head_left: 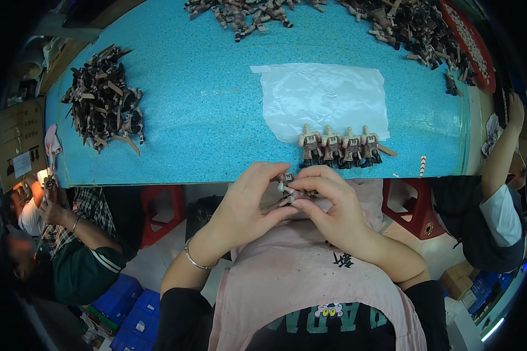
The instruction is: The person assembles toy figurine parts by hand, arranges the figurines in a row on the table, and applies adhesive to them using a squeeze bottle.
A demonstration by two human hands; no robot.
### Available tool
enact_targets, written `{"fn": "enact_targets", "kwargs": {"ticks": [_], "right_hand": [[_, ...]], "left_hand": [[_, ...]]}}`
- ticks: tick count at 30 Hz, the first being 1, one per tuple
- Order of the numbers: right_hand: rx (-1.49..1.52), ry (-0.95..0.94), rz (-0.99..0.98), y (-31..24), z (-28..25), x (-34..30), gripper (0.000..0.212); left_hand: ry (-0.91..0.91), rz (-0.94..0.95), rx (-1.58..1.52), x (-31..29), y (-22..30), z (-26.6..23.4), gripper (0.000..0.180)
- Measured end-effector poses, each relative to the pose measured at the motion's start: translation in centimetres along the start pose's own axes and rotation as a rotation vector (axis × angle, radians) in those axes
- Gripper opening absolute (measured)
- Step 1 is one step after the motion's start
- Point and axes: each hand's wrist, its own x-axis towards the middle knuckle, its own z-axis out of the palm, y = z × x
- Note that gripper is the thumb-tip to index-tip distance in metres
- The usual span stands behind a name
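Just off the table's near edge, a small toy figure (286,188) with pale and brown parts is held between my two hands. My left hand (246,199) curves around its left side, with thumb and forefinger closed on it. From the other side, the bent fingers and thumb of my right hand (334,202) pinch the figure. Its lower part is partly hidden by my fingers. Just beyond my right hand, several similar figures (330,146) stand side by side in a row, with pale heads and dark legs.
A white sheet (325,96) lies flat on the blue tabletop (199,111). Piles of figures lie at the left (102,99), the far middle (255,14) and the far right (418,29). Beside the right pile is a red tray (467,44) of small pale pieces. Other people sit at both sides.
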Motion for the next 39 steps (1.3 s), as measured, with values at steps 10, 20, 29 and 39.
{"fn": "enact_targets", "kwargs": {"ticks": [10, 20, 29, 39], "right_hand": [[0.131, 0.031, 0.130, 0.6, 0.4, -0.2, 0.018], [0.247, 0.012, 0.081, -0.3, -0.4, 0.1, 0.029], [0.741, -0.118, 0.408, -1.7, -2.0, 0.0, 0.022], [0.545, -0.275, 0.206, -1.3, -2.6, -0.3, 0.021]], "left_hand": [[0.019, -0.107, -0.154, 0.2, -0.6, -0.1, 0.033], [0.094, -0.112, -0.223, -0.6, -0.9, 0.4, 0.018], [0.432, -0.040, -0.473, -1.3, 1.0, 0.7, 0.022], [0.132, -0.053, -0.623, -0.7, 0.7, 0.1, 0.029]]}}
